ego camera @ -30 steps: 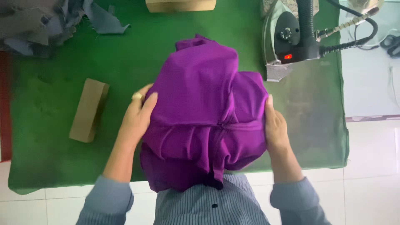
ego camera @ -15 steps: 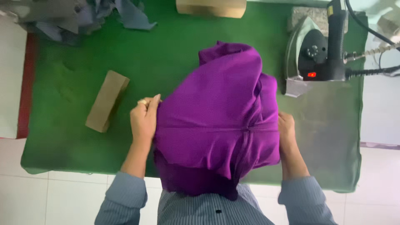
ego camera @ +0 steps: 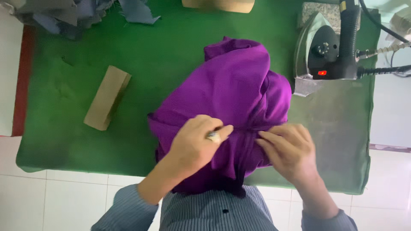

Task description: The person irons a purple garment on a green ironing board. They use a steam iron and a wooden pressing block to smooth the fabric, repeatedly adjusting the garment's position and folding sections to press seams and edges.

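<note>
Overhead view from a head-worn camera of a person in a striped grey shirt working at a green padded ironing surface [ego camera: 171, 64].

At the far left corner lies a heap of grey-blue fabric scraps [ego camera: 64, 13]. Nearer, on the left part of the surface, a small tan block [ego camera: 107, 103] lies at a slant, well apart from the hands. Another tan block [ego camera: 218, 5] sits at the far edge, partly cut off by the frame.

In the middle, a purple garment [ego camera: 239, 94] is bunched on the surface, its near end hanging over the near edge toward the person. The left hand [ego camera: 195, 145] rests on the near part of the cloth, fingers curled together and pinching the fabric along a horizontal seam or fold; a ring shows on one finger. Just to its right, the right hand [ego camera: 287, 149] pinches the same line, fingers pressed together on the cloth. The two hands almost meet.

At the far right, a steam iron [ego camera: 321, 55] with a black handle and a red light stands just beside the garment, its cord [ego camera: 385, 34] trailing right.

The step appears to be lining up or flattening a seam. A next move would likely call for keeping that line taut and flat while one hand frees itself.
</note>
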